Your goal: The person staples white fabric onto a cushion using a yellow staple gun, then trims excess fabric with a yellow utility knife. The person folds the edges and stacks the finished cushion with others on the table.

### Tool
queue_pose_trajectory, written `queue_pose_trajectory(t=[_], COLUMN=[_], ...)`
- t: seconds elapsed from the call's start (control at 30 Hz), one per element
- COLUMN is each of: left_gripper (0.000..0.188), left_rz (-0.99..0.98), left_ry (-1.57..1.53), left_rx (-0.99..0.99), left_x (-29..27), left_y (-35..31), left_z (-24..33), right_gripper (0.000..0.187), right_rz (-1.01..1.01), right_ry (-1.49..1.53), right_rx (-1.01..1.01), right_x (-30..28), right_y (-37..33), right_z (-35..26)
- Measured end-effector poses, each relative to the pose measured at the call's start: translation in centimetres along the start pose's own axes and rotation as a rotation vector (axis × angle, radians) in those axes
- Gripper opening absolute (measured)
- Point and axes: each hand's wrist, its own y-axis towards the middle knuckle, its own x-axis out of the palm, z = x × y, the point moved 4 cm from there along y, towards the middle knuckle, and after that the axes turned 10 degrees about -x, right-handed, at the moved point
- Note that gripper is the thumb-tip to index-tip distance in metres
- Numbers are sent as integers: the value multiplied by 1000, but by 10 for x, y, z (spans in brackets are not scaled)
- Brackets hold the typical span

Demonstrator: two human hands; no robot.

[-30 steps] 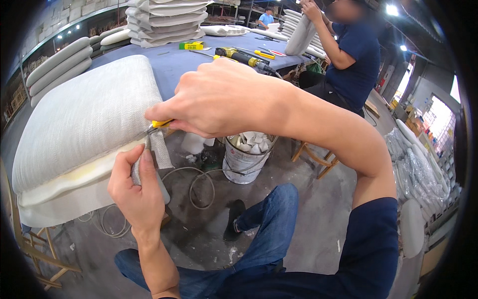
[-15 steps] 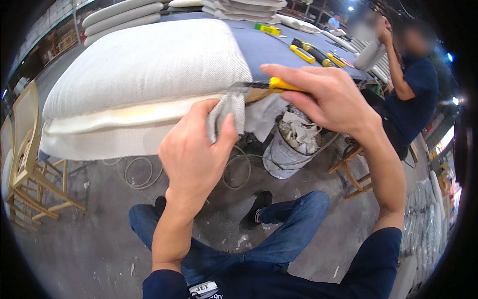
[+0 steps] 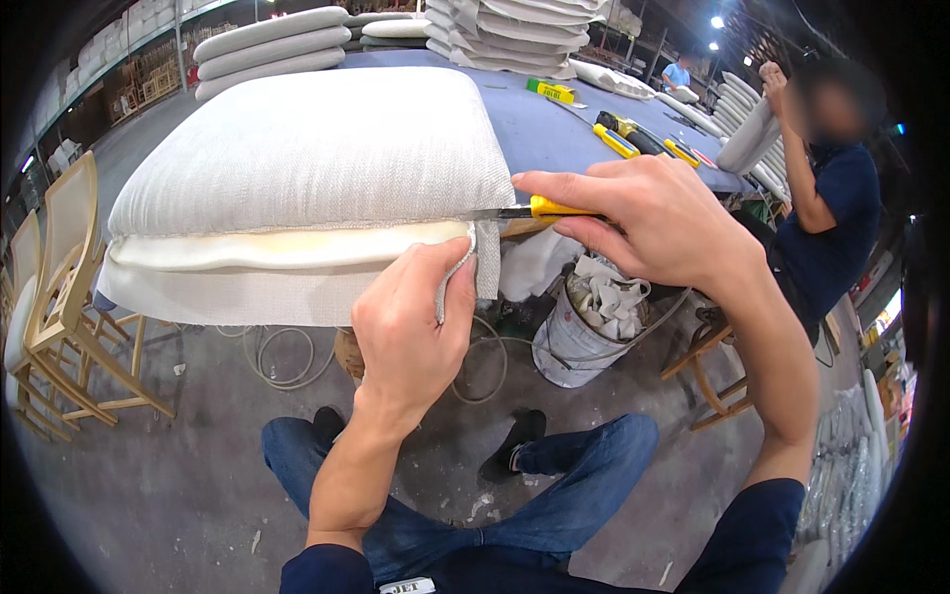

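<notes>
The seat cushion (image 3: 307, 148), covered in pale grey woven fabric, lies at the near edge of the blue desk (image 3: 554, 124), its near-right corner hanging just over that edge toward the person. The left hand (image 3: 411, 332) has its fingers (image 3: 457, 282) closed in a pinch on the loose fabric flap (image 3: 485, 262) that hangs from that corner, pulling it down and taut. The right hand (image 3: 653, 223) is wrapped shut around a yellow-handled utility knife (image 3: 524, 211); its blade lies flat against the seam line where the cover meets the cream foam (image 3: 287, 247) showing beneath.

Judging by this, the step in hand is trimming the surplus cover at the corner. The next move seems to call for a steady draw of the blade along the edge while the left hand keeps tension, with its fingertips kept clear of the blade's path.

Farther out on the desk lie more yellow tools (image 3: 616, 141) and stacked cushions (image 3: 267, 49). Below the desk's near edge stands a bucket of fabric scraps (image 3: 594, 322), with hoses (image 3: 282, 356) coiled on the floor. A co-worker in a dark blue shirt (image 3: 831, 213) stands at the desk's right side.
</notes>
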Motion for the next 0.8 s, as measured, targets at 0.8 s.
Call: queue_pose_trajectory(t=[0.8], left_gripper=[20], left_rz=[-7], left_ry=[31], left_rx=[94], left_x=[-7], left_y=[-13], left_z=[13], right_gripper=[50], right_rz=[77], right_ry=[28], right_rx=[160], right_x=[37], right_y=[-24], right_z=[-14])
